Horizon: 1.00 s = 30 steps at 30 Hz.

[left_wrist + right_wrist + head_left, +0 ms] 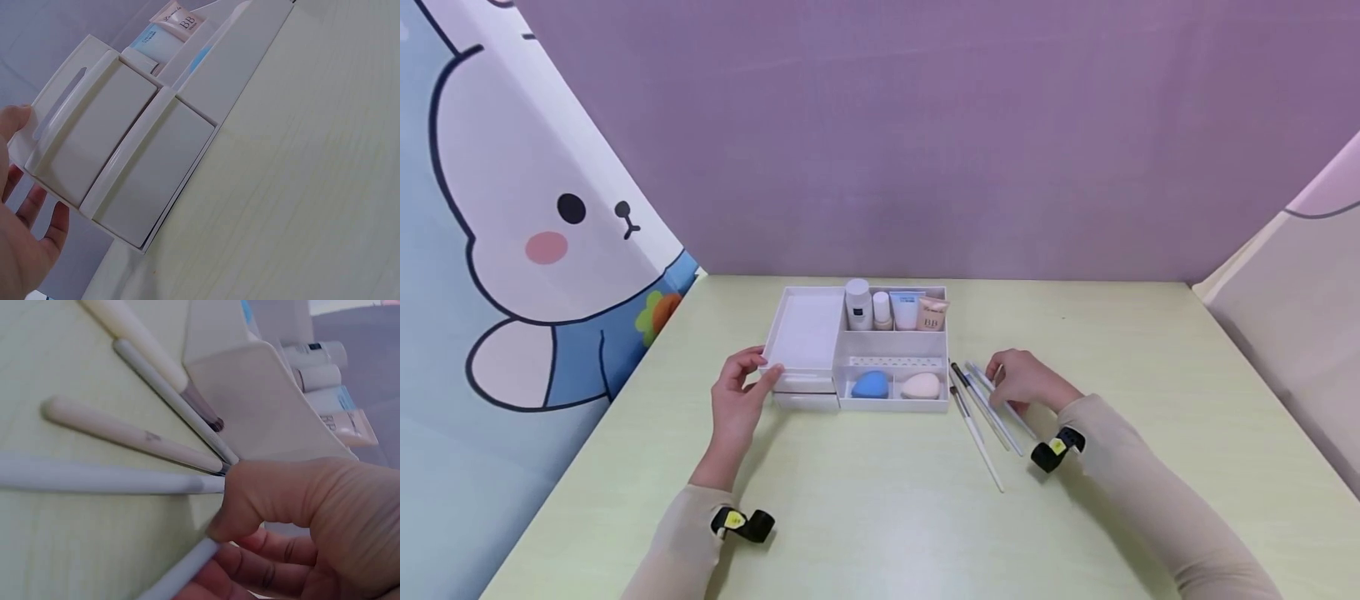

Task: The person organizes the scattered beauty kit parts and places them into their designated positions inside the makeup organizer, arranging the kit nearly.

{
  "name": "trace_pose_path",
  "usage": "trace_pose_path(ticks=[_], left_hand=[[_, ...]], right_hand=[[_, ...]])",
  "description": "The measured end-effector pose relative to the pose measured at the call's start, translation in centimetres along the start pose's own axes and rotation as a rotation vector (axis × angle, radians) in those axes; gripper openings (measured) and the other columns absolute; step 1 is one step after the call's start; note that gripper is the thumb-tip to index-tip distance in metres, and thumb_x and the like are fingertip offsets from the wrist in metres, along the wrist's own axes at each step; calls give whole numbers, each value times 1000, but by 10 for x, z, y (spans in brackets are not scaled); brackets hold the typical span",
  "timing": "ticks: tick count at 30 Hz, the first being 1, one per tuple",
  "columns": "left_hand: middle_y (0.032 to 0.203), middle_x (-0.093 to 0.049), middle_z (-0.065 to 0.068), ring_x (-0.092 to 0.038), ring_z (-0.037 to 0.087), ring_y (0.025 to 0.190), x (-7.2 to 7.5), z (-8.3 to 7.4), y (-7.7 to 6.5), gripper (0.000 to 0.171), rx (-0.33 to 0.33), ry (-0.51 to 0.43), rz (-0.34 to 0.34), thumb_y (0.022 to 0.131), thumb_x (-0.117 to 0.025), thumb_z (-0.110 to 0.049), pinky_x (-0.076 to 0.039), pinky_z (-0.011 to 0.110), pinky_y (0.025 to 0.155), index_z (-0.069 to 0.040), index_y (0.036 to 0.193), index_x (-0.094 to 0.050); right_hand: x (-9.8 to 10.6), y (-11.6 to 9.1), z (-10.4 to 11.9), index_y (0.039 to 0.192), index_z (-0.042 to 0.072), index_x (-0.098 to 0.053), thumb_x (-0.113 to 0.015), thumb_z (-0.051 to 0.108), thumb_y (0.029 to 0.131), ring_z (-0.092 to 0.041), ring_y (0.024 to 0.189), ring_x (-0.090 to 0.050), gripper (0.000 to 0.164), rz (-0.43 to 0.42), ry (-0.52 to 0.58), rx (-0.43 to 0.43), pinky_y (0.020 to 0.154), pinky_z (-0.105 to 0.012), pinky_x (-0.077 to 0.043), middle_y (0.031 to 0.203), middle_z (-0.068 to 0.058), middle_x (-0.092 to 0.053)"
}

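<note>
A white makeup organizer [893,342] stands on the table with two drawers [150,169] at its left front. My left hand [739,396] grips its left corner, thumb on the top edge and fingers along the side. Just right of the organizer, several slim makeup brushes [981,450] lie fanned out, some with dark tips. My right hand [1021,379] is over them, and its thumb and fingers pinch a white-handled makeup brush [184,569]. Its far end is hidden by the hand. Other pale handles [125,434] lie beside the thumb in the right wrist view.
The organizer's back compartment holds a white bottle [858,305], a smaller bottle [882,312], a blue-white tube [906,309] and a BB tube [933,314]. Blue [870,385] and pale pink [921,386] makeup sponges sit in front, before a slotted strip [895,362]. A purple wall [955,150] rises behind.
</note>
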<state>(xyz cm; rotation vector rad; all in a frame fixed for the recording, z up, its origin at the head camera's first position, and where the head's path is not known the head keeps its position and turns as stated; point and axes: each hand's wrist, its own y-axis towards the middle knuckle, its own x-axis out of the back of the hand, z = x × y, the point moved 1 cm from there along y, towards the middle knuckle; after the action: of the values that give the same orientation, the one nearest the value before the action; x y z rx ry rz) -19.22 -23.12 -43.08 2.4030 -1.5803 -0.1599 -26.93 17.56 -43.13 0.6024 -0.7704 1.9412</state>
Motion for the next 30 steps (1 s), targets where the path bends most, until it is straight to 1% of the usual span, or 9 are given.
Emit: trace_pose_path(ticks=[3,5,7,14,19,24,30], left_hand=[[126,-59,9,-56,8,107,0,1,1,21,5,0,-5,90,-72,-3,-47,18,78,6,101,-56],[124,-60,7,-57,10,108,-1,1,1,19,7,-3,-10,90,-73,-3,-47,19,77,2,99,-57],[124,-60,6,-57,10,109,-1,1,1,19,7,-3,-12,89,-73,-3,-47,20,76,1,98,-57],[125,-59,9,-56,10,106,0,0,0,24,-1,-9,2,90,-72,-2,-47,17,77,9,103,-55],[126,-57,10,-55,8,104,0,-1,-1,28,0,-26,12,90,-72,-1,-48,16,77,13,105,-52],[125,-58,8,-56,9,104,-1,-1,-1,27,-2,-25,10,90,-71,-1,-48,16,78,13,105,-53],[121,-59,2,-56,12,104,0,1,0,21,-1,-27,-2,89,-72,0,-48,16,77,6,100,-56]], right_hand=[[3,1,-4,102,-3,-58,-70,-4,72,-19,52,-63,33,21,71,-9,49,-36,-55,79,-10,-62],[4,1,-6,103,-3,-58,-70,-4,73,-18,52,-62,33,30,104,-11,49,-36,-54,77,-8,-60],[5,2,-7,105,-3,-58,-69,-4,73,-17,53,-61,34,41,125,1,48,-35,-54,76,-7,-58],[7,0,-2,111,-6,-56,-70,-5,74,-17,57,-60,39,89,245,27,51,-35,-55,80,-8,-60],[11,-1,5,114,-9,-53,-66,-6,77,-15,59,-60,40,111,351,57,54,-37,-56,82,-8,-60],[15,-3,14,117,-14,-49,-63,-9,78,-16,59,-60,41,114,413,103,54,-37,-57,82,-6,-59],[18,-5,28,119,-15,-47,-62,-9,79,-17,63,-61,43,112,455,126,55,-36,-57,81,-6,-58]])
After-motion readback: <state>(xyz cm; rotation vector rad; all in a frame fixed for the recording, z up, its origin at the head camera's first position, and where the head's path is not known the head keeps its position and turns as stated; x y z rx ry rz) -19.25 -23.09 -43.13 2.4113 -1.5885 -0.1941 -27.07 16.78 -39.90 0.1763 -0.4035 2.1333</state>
